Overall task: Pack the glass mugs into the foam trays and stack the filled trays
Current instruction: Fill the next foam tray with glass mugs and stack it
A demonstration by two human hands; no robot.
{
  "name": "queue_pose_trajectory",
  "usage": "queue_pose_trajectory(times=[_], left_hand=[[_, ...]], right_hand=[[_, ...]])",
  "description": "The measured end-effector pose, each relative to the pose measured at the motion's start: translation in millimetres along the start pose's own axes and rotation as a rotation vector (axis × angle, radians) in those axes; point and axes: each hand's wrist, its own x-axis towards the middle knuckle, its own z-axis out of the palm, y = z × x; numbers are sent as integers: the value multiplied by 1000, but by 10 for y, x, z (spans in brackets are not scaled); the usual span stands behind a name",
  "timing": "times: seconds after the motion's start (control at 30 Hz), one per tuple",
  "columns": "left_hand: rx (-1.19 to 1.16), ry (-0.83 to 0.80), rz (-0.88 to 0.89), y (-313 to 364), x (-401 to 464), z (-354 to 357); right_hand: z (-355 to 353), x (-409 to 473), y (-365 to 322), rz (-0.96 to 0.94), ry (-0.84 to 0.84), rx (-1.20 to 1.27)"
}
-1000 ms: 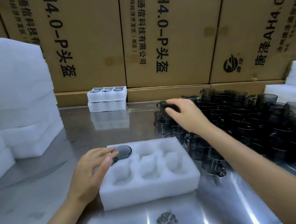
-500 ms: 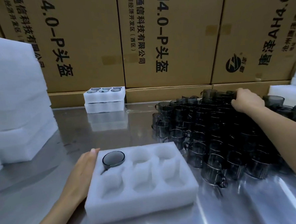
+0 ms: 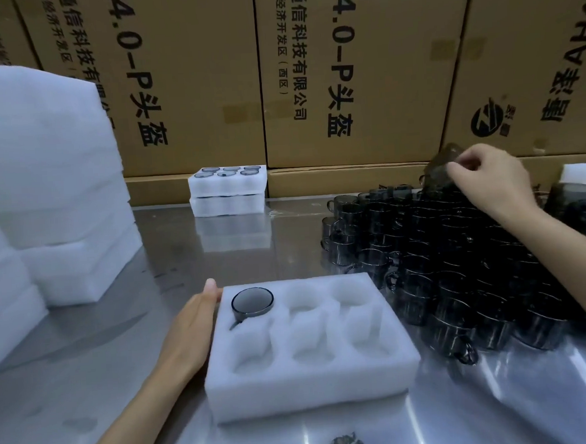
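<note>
A white foam tray with six pockets lies in front of me. One smoky glass mug sits in its far left pocket; the other pockets are bare. My left hand rests flat against the tray's left side, fingers together. A big pile of dark glass mugs fills the table at the right. Above the pile's far edge my right hand grips a lifted, tilted mug.
Two filled foam trays are stacked at the back of the steel table. Tall stacks of foam stand at the left. Cardboard boxes wall off the back. More foam shows at the far right.
My right hand has lifted a mug up off the far side of the pile. My left hand has stayed against the tray's left side.
</note>
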Motion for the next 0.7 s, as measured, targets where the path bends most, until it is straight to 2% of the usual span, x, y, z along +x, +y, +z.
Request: queue_pose_trajectory(times=[0.1, 0.23, 0.33, 0.43, 0.6, 0.7], left_hand=[[-43, -22, -14, 77, -45, -18], [-161, 39, -22, 136, -118, -22], [-190, 77, -26, 133, -141, -36], [-191, 107, 0, 142, -156, -47], [-168, 134, 62, 159, -174, -35], [-156, 120, 84, 138, -174, -36]], right_hand=[[64, -485, -434, -126, -109, 130], [254, -976, -828, -338, -407, 100], [399, -1172, -957, -511, -550, 38], [496, -1315, -990, -544, -591, 88], [569, -1430, -1021, -507, -559, 60], [570, -1445, -1031, -474, -594, 115]])
